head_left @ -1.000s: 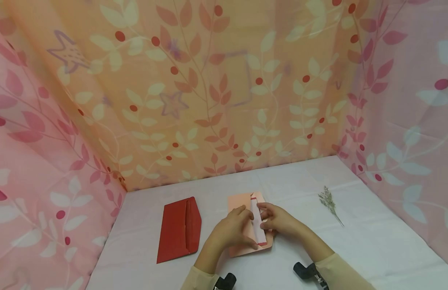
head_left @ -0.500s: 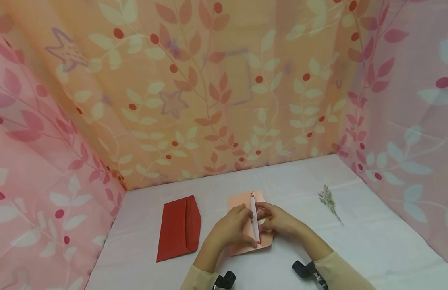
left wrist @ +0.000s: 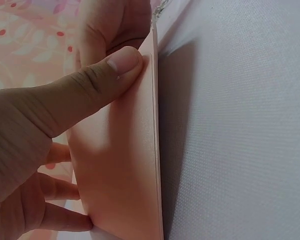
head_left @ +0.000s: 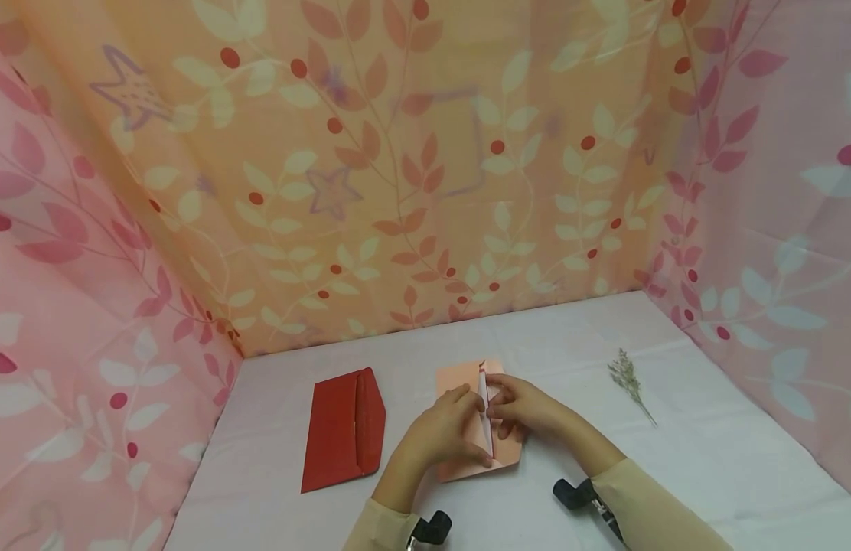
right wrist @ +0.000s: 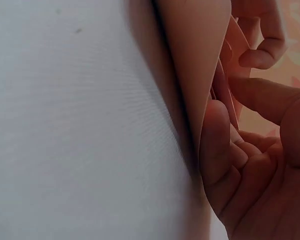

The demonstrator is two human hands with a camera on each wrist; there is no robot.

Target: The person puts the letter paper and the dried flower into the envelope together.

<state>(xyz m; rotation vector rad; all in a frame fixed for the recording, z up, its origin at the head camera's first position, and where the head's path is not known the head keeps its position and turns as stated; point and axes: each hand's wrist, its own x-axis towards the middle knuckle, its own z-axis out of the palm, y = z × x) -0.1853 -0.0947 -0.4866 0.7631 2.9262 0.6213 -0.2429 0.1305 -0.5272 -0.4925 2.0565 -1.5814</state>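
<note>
A peach envelope (head_left: 460, 375) lies on the table in the head view, with its pointed flap (head_left: 513, 457) spread to the right. My left hand (head_left: 441, 431) holds its body by the pocket mouth, thumb low and fingers high; the left wrist view shows the thumb across the envelope's face (left wrist: 125, 165). A white card with red ends (head_left: 484, 402) sits mostly inside the pocket, a narrow strip showing. Over the flap is my right hand (head_left: 525, 405), its fingertips touching the card's exposed edge. In the right wrist view, the card's edge (right wrist: 220, 90) is partly hidden by fingers.
A red envelope (head_left: 332, 432) lies to the left, its flap side facing right. A sprig of small dried flowers (head_left: 627, 375) is on the right part of the white table (head_left: 563, 329). Patterned curtains (head_left: 398, 153) surround the table at the back and sides.
The card has slid left into the peach envelope's pocket, so its white strip has narrowed. My right hand has followed it slightly left, while my left hand stays on the envelope.
</note>
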